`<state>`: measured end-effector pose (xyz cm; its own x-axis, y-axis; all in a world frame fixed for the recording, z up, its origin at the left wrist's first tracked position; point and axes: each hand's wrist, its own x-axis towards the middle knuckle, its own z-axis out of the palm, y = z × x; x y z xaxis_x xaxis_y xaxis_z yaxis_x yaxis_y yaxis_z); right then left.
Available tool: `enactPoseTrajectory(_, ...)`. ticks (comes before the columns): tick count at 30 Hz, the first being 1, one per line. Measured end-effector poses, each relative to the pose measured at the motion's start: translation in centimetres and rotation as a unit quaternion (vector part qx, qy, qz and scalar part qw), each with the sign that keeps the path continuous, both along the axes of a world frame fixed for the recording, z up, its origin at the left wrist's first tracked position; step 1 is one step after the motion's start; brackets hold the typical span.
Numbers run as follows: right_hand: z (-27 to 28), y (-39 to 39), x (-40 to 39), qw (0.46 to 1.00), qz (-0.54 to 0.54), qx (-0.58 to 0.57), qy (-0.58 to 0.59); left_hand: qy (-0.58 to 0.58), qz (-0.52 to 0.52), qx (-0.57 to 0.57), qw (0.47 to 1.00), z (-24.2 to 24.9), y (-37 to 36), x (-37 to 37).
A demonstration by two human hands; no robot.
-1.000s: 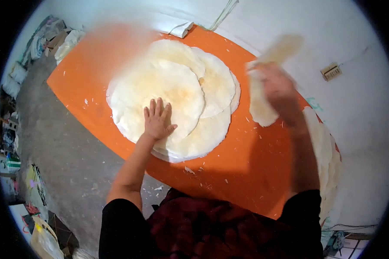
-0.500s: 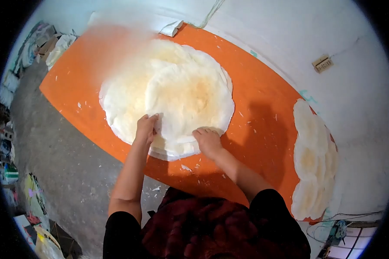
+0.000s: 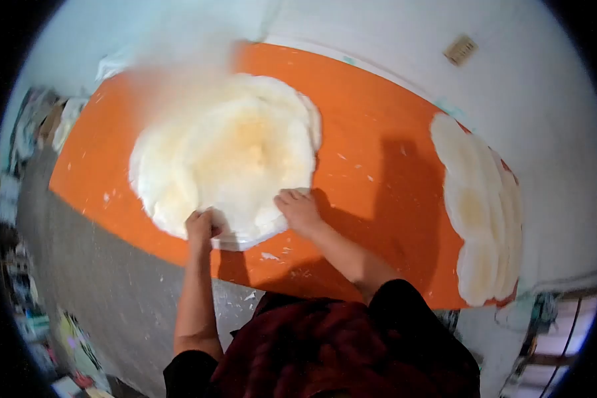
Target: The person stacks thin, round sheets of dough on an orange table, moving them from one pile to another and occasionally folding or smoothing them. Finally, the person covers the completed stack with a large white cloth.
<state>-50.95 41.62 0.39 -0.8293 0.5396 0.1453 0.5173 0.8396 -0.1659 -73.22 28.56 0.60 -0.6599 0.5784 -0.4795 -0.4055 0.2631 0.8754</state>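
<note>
A pile of large, thin, round pale sheets (image 3: 245,146) with tan centres lies in front of me, edges wavy and overlapping. At the near left edge of the top sheet, my left hand (image 3: 201,229) is closed in a pinch on its rim. My right hand (image 3: 300,211) rests at the near right edge, fingers laid over the sheet and pointing away from me; its thumb is hidden. Between the two hands the rim of the pile curves toward me, with lower layers showing beneath it.
The pile lies on an orange tabletop (image 3: 351,219) dotted with small white scraps. More overlapping pale sheets (image 3: 471,212) lie along its right end. A white wall with a switch plate (image 3: 460,50) borders the far side. Bags and clutter line the left floor. A hazy blur covers the upper left.
My left hand has moved nearer to me and to the left, closing on the sheet's rim. The right hand stays at the right edge. The whole view has shifted a little.
</note>
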Motion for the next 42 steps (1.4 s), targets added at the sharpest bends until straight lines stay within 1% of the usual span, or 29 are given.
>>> enactPoseTrajectory(1, -2.2, 0.5, 0.2, 0.999, 0.023, 0.004, 0.031, 0.010, -0.006, 0.006, 1.000, -1.1, 0.0, -0.4)
enactPoseTrajectory(2, -1.6, 0.4, 0.2, 0.999, 0.016, -0.040, 0.004, 0.022, -0.041, 0.021, 0.999, -2.0, -0.3, -0.9)
enactPoseTrajectory(3, -2.1, 0.2, 0.4, 1.000, 0.010, -0.018, 0.014, 0.012, -0.091, 0.068, 0.993, -3.4, -0.9, -2.0)
enactPoseTrajectory(4, 0.6, 0.2, 1.3, 0.993, 0.013, -0.114, 0.001, -0.007, -0.021, 0.049, 0.999, -4.2, -0.4, -2.0)
enactPoseTrajectory(5, -0.3, 0.1, 2.4, 0.998, 0.006, -0.050, 0.049, 0.027, -0.016, 0.021, 0.999, -2.9, -0.6, -1.2)
enactPoseTrajectory(6, -0.6, -0.4, 3.5, 0.996, -0.040, -0.057, 0.059, 0.113, -0.028, -0.010, 0.993, -3.7, -1.6, -1.7)
enactPoseTrajectory(7, -0.4, -0.4, 5.4, 0.989, -0.074, -0.087, 0.098, 0.253, 0.058, 0.009, 0.966, -3.9, -1.4, -0.4)
enactPoseTrajectory(8, -0.6, 0.1, 8.1, 0.985, -0.120, -0.070, 0.100, 0.407, 0.047, -0.039, 0.911, -2.7, -1.7, 1.3)
enactPoseTrajectory(9, -0.9, 0.6, 10.6, 0.980, -0.161, -0.053, 0.101, 0.552, 0.043, -0.080, 0.829, -1.7, -2.0, 3.3)
enactPoseTrajectory(11, 0.8, 1.2, 19.8, 0.961, -0.222, -0.099, 0.133, 0.683, 0.007, 0.013, 0.730, -1.7, -1.7, 6.9)
enactPoseTrajectory(12, -4.0, 1.7, 24.5, 0.936, -0.301, -0.018, 0.182, 0.649, -0.032, 0.044, 0.759, -2.1, -1.6, 9.1)
enactPoseTrajectory(13, -4.4, 0.7, 29.5, 0.895, -0.409, 0.031, 0.175, 0.538, -0.068, 0.061, 0.838, -2.0, -1.5, 12.6)
enactPoseTrajectory(14, -9.4, 1.2, 36.8, 0.870, -0.376, 0.026, 0.319, 0.486, -0.104, 0.073, 0.865, -1.6, -0.9, 15.7)
enactPoseTrajectory(15, -7.0, -1.0, 42.1, 0.827, -0.512, 0.053, 0.224, 0.431, -0.137, 0.085, 0.888, -1.6, -0.2, 18.9)
enactPoseTrajectory(17, -3.9, -5.5, 51.5, 0.745, -0.661, 0.078, 0.035, 0.364, -0.237, 0.111, 0.894, -2.3, 1.1, 23.9)
enactPoseTrajectory(18, -2.8, -7.4, 55.3, 0.706, -0.704, 0.060, -0.052, 0.345, -0.256, 0.083, 0.899, -1.3, 1.9, 26.9)
enactPoseTrajectory(20, -0.8, -10.0, 60.0, 0.686, -0.715, 0.008, -0.136, 0.301, -0.308, 0.136, 0.892, -1.4, 3.5, 30.9)
enactPoseTrajectory(23, -0.4, -11.4, 63.2, 0.736, -0.665, -0.021, -0.124, 0.259, -0.355, 0.134, 0.888, -1.5, 4.9, 35.7)
enactPoseTrajectory(24, -1.3, -11.3, 63.8, 0.753, -0.643, -0.001, -0.139, 0.251, -0.367, 0.127, 0.887, -1.7, 5.4, 36.9)
enactPoseTrajectory(26, -3.7, -10.7, 63.9, 0.784, -0.597, 0.039, -0.167, 0.226, -0.415, 0.132, 0.872, 1.1, 5.7, 40.7)
enactPoseTrajectory(27, -2.9, -10.5, 63.6, 0.787, -0.597, 0.027, -0.151, 0.213, -0.438, 0.135, 0.863, 2.3, 5.8, 42.5)
enactPoseTrajectory(29, -1.2, -10.2, 63.4, 0.794, -0.596, 0.007, -0.121, 0.261, -0.466, 0.127, 0.836, 2.4, 6.2, 45.2)
enactPoseTrajectory(31, -2.1, -10.2, 63.7, 0.792, -0.593, 0.068, -0.129, 0.285, -0.501, 0.130, 0.807, 2.6, 6.4, 47.3)
enactPoseTrajectory(32, -2.5, -10.1, 64.0, 0.790, -0.590, 0.099, -0.133, 0.237, -0.531, 0.096, 0.808, 2.2, 6.5, 47.8)
enactPoseTrajectory(35, -3.0, -9.6, 65.7, 0.801, -0.587, 0.093, -0.063, 0.104, -0.581, 0.097, 0.801, 2.0, 7.1, 50.3)
enactPoseTrajectory(36, -2.7, -9.6, 65.4, 0.813, -0.575, 0.078, -0.052, 0.113, -0.593, 0.047, 0.796, 3.0, 7.1, 51.1)
enactPoseTrajectory(39, -1.4, -9.1, 61.9, 0.856, -0.514, 0.036, -0.033, -0.011, -0.629, -0.052, 0.775, 4.2, 8.1, 53.1)
enactPoseTrajectory(41, 0.0, -10.2, 56.7, 0.879, -0.475, -0.025, -0.006, -0.162, -0.570, -0.118, 0.797, 2.8, 9.1, 54.6)
enactPoseTrajectory(42, -0.8, -10.9, 54.2, 0.894, -0.448, 0.006, 0.009, -0.237, -0.532, -0.147, 0.800, 1.8, 9.7, 55.2)
